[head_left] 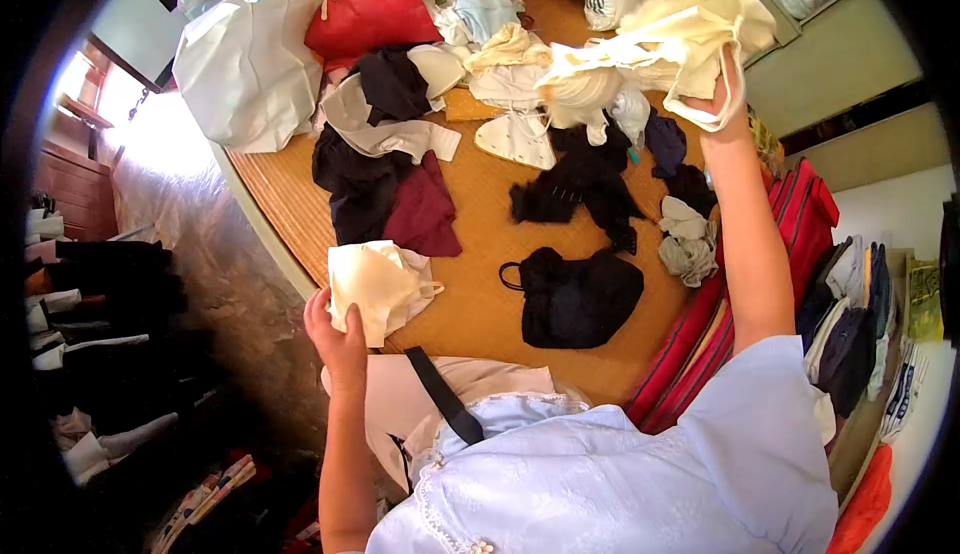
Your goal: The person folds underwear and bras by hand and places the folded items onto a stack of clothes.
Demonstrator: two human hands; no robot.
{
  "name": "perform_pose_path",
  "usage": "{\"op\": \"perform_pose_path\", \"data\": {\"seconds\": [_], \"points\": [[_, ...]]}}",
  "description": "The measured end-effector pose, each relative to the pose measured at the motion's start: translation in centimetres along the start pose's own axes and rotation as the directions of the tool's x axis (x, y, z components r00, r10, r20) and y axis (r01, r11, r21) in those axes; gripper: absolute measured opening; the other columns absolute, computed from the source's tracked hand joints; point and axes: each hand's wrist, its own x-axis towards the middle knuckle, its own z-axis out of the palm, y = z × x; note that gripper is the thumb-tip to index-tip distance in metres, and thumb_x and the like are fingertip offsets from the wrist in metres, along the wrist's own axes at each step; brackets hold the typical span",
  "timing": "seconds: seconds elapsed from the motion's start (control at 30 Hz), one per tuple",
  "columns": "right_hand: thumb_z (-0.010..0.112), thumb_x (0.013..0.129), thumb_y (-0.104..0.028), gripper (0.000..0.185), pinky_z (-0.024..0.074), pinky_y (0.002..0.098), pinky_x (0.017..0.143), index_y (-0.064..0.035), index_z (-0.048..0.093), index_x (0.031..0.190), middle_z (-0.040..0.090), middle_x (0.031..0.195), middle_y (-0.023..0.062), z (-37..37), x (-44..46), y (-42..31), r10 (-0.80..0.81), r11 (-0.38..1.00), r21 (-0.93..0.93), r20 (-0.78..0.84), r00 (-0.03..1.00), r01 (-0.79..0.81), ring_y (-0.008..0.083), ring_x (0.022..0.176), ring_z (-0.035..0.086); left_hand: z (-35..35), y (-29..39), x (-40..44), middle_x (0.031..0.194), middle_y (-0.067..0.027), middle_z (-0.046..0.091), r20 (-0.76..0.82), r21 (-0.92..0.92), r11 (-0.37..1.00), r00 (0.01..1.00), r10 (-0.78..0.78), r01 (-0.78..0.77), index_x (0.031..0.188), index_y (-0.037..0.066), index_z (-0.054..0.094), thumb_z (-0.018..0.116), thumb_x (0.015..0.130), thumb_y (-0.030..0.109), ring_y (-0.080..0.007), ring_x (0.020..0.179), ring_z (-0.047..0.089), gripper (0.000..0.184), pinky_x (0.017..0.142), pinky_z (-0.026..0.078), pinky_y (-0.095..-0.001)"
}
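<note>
I'm reading this as partway at best: two pieces are in hand and plenty is lying loose. Left hand [340, 332] is pinching the near-left edge of a cream bra [372, 289], thumb on top, at the table's [470, 304] near-left edge. Right hand [728, 94] is gripping a second bra, pale yellow [705, 29], holding it up over the far right side; a strap is looping by the wrist and cloth is hiding most fingers, so I'm not calling the exact grip. Nearest to done, I'm judging: the black bra [580, 299], which is sitting compact and by itself in front of the body. I'm not seeing any neat stack on the tabletop. Left over, as far as I'm seeing: the black top [580, 189] is sprawling mid-table, the maroon cloth [425, 209] is lying crumpled against dark clothes [355, 184], and grey socks [688, 244] are bunching at right. White bag [250, 74] and red bag [370, 9] are standing at far left; I'm not able to tell what's inside.
</note>
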Motion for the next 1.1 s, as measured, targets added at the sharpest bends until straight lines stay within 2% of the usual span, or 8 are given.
{"op": "perform_pose_path", "data": {"seconds": [0.27,0.53,0.63,0.8,1.0,1.03,1.07,1.1], "points": [[0.049,0.088,-0.031,0.041,0.0472,0.0328,0.083,-0.0061,0.043,0.121,0.053,0.112,0.0062,7.3,-4.1,6.0,0.132,0.938,0.273,0.292,0.947,-0.215,0.0185,0.1,0.054,0.5,7.4,0.4,0.123,-0.0146,0.042,0.07,-0.147,0.966,0.972,0.223,-0.211,0.111,0.002,0.05,0.06,0.076,0.008,-0.0272,0.116,0.039,0.037,0.095,0.032,-0.0364],[0.052,0.086,-0.026,0.039,0.0485,0.0318,0.08,-0.0024,0.047,0.116,0.056,0.105,0.0085,11.4,-8.9,10.1,0.397,0.829,0.198,0.45,0.8,-0.523,0.0167,0.094,0.057,1.8,13.1,3.4,0.128,-0.0155,0.038,0.175,-0.125,0.869,0.851,0.495,-0.48,0.126,0.004,0.034,0.072,0.054,0.017,-0.0313,0.122,0.032,0.083,0.102,0.02,-0.042],[0.052,0.086,-0.025,0.038,0.0489,0.0316,0.079,-0.0023,0.047,0.115,0.057,0.105,0.009,11.2,-9.0,10.4,0.426,0.801,0.196,0.479,0.768,-0.566,0.0166,0.093,0.057,1.3,13.8,3.3,0.093,-0.0046,0.058,0.5,-0.262,0.903,0.753,0.428,-0.339,0.112,0.008,0.049,0.068,0.062,0.015,-0.0179,0.092,0.055,0.054,0.093,0.031,-0.0384],[0.048,0.088,-0.025,0.035,0.0499,0.0312,0.077,-0.001,0.048,0.114,0.057,0.105,0.0113,8.2,-8.6,10.4,0.592,0.729,0.174,0.325,0.737,-0.662,0.017,0.091,0.059,2.1,9.7,0.9,0.078,-0.0004,0.056,0.692,-0.443,0.757,0.72,-0.052,0.48,0.095,0.004,0.056,0.059,0.076,0.013,-0.0071,0.075,0.051,0.021,0.068,0.043,-0.0236],[0.045,0.086,-0.023,0.033,0.0512,0.0347,0.069,-0.0031,0.049,0.113,0.057,0.1,0.012,0.3,-13.0,17.4,0.841,0.391,-0.577,-0.092,0.533,-0.717,0.0219,0.084,0.059,1.8,6.6,0.8,0.078,-0.018,0.06,0.628,0.156,0.96,0.727,-0.278,0.233,0.098,-0.001,0.053,0.058,0.07,0.017,-0.0289,0.075,0.059,0.034,0.066,0.045,-0.0355],[0.045,0.086,-0.022,0.034,0.0488,0.034,0.073,-0.0035,0.048,0.114,0.057,0.103,0.0142,0.3,-14.0,17.7,0.789,0.176,-0.805,-0.229,0.57,-0.567,0.0232,0.091,0.058,1.9,6.8,0.6,0.083,-0.0234,0.058,0.607,0.251,0.967,0.771,-0.193,0.045,0.099,0.001,0.053,0.053,0.069,0.011,-0.0376,0.08,0.056,0.032,0.069,0.045,-0.0408],[0.048,0.085,-0.019,0.035,0.045,0.0335,0.08,-0.0024,0.047,0.116,0.055,0.108,0.0169,-3.8,-14.1,21.1,0.57,0.174,-0.984,0.073,0.818,-0.033,0.026,0.097,0.056,2.2,6.6,0.4,0.084,-0.0224,0.058,0.625,0.251,0.968,0.767,-0.144,-0.023,0.1,0.002,0.053,0.052,0.07,0.01,-0.0373,0.08,0.056,0.031,0.069,0.045,-0.0414],[0.048,0.084,-0.018,0.036,0.0431,0.0334,0.084,-0.0018,0.046,0.116,0.054,0.11,0.0179,-2.9,-13.9,20.8,0.546,0.294,-0.956,0.152,0.824,-0.019,0.027,0.099,0.055,2.4,6.2,-0.1,0.084,-0.0215,0.059,0.647,0.251,0.964,0.757,-0.097,-0.091,0.1,0.004,0.054,0.051,0.07,0.009,-0.0369,0.08,0.056,0.031,0.069,0.045,-0.0419]]}}
